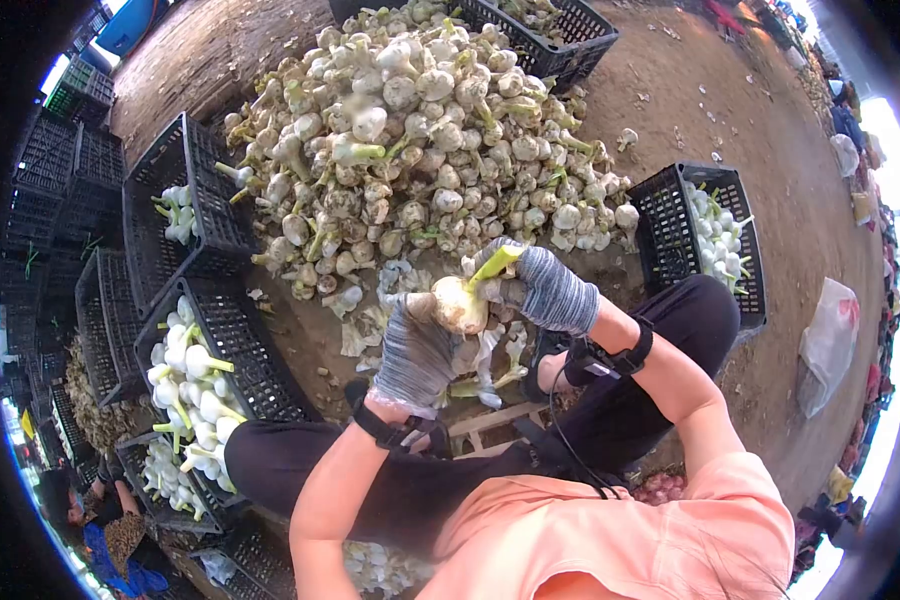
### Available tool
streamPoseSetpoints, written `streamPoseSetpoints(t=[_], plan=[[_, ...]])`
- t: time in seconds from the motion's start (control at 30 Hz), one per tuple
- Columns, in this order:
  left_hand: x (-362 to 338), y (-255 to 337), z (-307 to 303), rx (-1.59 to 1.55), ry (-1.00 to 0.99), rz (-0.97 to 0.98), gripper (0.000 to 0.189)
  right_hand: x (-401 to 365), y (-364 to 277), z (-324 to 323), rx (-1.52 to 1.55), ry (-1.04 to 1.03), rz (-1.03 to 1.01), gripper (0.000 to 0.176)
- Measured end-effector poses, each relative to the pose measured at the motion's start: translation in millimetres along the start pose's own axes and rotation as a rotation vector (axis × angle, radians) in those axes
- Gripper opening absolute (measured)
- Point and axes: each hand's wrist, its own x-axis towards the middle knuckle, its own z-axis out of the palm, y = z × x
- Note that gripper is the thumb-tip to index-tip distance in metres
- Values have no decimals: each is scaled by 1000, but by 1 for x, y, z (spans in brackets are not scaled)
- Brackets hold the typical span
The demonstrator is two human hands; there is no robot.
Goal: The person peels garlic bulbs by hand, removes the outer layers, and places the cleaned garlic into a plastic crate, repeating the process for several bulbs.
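A garlic bulb (460, 306) with a short green stem is held up between my two gloved hands. My left hand (415, 345), in a grey striped glove, grips the bulb's left side with its fingers closed. From the right, my right hand (550, 290), gloved the same way, is closed around the bulb near its stem. Just beyond my hands rises a big pile of soil-stained garlic bulbs (420, 150). Loose peeled skins (365, 335) and cut stems (510, 365) lie on the ground below them.
Black crates with white garlic stand at my left (245, 350), further left (195, 215) and at my right (670, 220). More stacked crates (60, 160) line the far left. A plastic bag (828, 345) lies at right. Another person (110, 520) sits at lower left.
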Motion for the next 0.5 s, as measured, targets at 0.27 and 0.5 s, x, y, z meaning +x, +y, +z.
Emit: streamPoseSetpoints(t=[0.27, 0.5], plan=[[-3, 1, 30, -122, -43, 17, 49, 0, -4, -14, 558, 24, 77, 40], [2, 15, 2, -102, 21, 207, 49, -4, 34, -4, 838, 45, 356, 35]])
